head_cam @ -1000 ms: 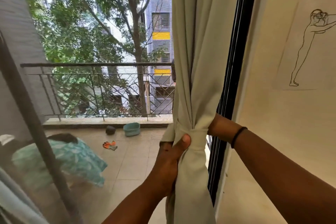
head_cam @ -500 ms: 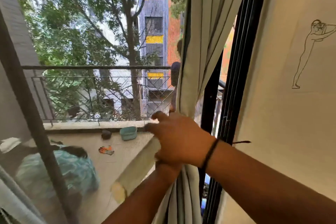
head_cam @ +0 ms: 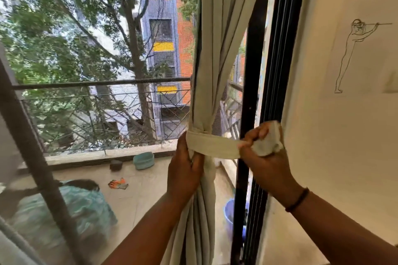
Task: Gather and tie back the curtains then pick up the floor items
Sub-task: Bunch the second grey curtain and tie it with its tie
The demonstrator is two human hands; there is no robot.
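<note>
A pale grey-green curtain (head_cam: 212, 49) is seen hanging in long vertical folds at the centre of the view, running from 12 o'clock down to 6 o'clock, beside a black door frame (head_cam: 277, 49) at its 3 o'clock side. The folds are gathered into a narrow bunch just below the middle. A flat cream tie-back band (head_cam: 213, 146) is wrapped around the bunch and stretched out level toward 3 o'clock. The bunch is clasped by the left hand (head_cam: 185, 170) directly under the band, fingers curled around the cloth. The band's crumpled free end is clenched in the right hand (head_cam: 266, 153), closed into a fist near the door frame; a dark cord is worn on that wrist. Beyond a mesh screen, at 8 o'clock, a teal bowl (head_cam: 143, 160), a small dark object (head_cam: 116, 165) and an orange item (head_cam: 118, 183) are seen lying on the balcony floor (head_cam: 150, 196)
</note>
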